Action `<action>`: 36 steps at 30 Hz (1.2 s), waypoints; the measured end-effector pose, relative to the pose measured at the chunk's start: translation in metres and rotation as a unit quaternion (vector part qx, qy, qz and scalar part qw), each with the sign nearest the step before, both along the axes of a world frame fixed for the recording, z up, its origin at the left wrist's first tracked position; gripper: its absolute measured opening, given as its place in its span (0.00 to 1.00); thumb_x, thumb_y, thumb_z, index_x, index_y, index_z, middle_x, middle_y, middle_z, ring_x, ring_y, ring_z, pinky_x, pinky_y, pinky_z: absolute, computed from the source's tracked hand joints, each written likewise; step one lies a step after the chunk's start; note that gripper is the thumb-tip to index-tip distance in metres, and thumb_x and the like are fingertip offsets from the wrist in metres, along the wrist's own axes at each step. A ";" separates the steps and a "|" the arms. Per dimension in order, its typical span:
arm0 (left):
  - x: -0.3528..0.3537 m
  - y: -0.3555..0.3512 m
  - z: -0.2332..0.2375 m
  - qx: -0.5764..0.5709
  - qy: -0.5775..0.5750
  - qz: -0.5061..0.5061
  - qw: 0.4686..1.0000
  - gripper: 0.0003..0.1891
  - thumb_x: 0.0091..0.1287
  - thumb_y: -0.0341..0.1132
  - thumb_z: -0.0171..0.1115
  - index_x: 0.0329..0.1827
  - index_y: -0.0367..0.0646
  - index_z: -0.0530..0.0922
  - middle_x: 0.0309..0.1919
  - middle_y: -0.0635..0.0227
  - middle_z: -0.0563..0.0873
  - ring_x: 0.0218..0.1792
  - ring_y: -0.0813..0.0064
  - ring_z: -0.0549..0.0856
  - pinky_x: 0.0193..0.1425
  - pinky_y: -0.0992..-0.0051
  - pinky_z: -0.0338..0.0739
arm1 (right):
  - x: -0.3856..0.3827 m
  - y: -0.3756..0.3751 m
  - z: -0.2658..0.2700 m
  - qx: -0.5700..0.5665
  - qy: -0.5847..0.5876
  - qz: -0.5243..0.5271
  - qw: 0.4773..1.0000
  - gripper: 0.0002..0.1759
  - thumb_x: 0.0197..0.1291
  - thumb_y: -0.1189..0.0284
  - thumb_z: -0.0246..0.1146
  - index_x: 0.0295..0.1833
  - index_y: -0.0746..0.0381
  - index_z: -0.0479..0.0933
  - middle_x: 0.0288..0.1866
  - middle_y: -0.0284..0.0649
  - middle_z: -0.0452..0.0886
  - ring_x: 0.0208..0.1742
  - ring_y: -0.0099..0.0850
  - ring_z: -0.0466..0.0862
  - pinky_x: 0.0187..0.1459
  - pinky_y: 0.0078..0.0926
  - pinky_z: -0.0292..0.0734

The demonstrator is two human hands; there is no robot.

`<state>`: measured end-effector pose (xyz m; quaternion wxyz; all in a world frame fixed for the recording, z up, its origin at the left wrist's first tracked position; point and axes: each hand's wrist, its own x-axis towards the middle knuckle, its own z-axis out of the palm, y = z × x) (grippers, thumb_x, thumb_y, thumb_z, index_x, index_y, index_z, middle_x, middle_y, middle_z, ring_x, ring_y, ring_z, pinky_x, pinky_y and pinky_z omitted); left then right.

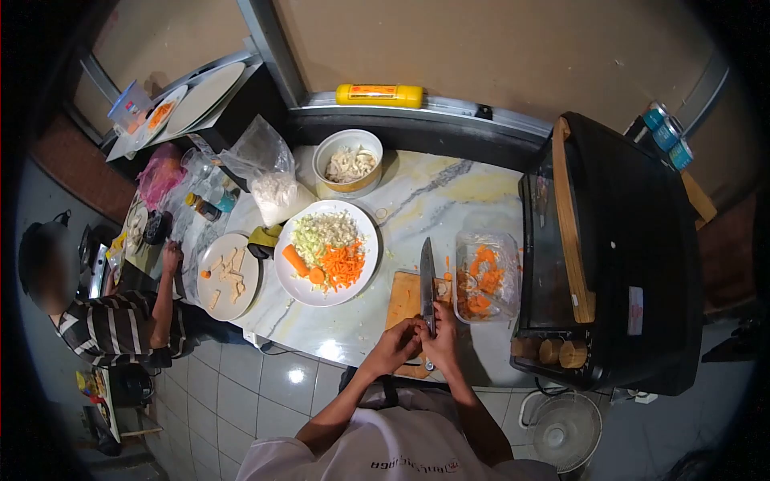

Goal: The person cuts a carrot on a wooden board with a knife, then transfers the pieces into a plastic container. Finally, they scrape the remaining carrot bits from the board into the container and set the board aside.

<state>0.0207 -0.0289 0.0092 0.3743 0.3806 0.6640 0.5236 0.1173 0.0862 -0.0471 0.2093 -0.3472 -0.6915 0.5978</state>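
We are gripping the knife (427, 280) handle in our curled right hand (442, 341), blade pointing to twelve o'clock over the cutting board (403, 301). Our left hand (395, 346) is curling at its nine o'clock, touching it; we cannot tell whether it is pinching anything.

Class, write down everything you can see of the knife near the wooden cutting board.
The knife has a long, dark, metal-looking blade tapering to a point that aims away from the person. It extends over the wooden cutting board, beside a clear plastic container. Its handle is hidden in the right hand, which closes around it; the left hand meets it at the blade's base.
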 end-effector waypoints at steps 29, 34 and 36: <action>-0.088 -0.001 0.003 0.071 -0.203 0.134 0.967 0.13 0.80 0.36 0.58 0.60 0.38 0.76 0.43 0.70 0.84 0.44 0.82 0.81 0.54 0.77 0.78 | -0.332 0.093 0.094 -0.163 0.035 0.003 0.986 0.12 0.73 0.69 0.60 0.52 0.66 0.69 0.37 0.42 0.78 0.21 0.30 0.80 0.18 0.29 0.77; -0.090 0.004 0.004 0.053 -0.238 0.130 0.961 0.14 0.80 0.36 0.57 0.60 0.37 0.76 0.43 0.69 0.83 0.45 0.82 0.81 0.54 0.76 0.79 | -0.352 0.085 0.069 -0.103 0.013 -0.036 0.994 0.17 0.73 0.66 0.59 0.53 0.64 0.60 0.39 0.46 0.76 0.22 0.33 0.82 0.20 0.35 0.83; -0.092 0.004 0.002 0.058 -0.234 0.123 0.963 0.14 0.80 0.36 0.57 0.60 0.36 0.76 0.43 0.69 0.83 0.45 0.82 0.81 0.54 0.76 0.79 | -0.348 0.082 0.059 -0.192 0.056 -0.027 0.979 0.17 0.74 0.66 0.59 0.54 0.63 0.59 0.40 0.46 0.76 0.22 0.35 0.83 0.19 0.36 0.84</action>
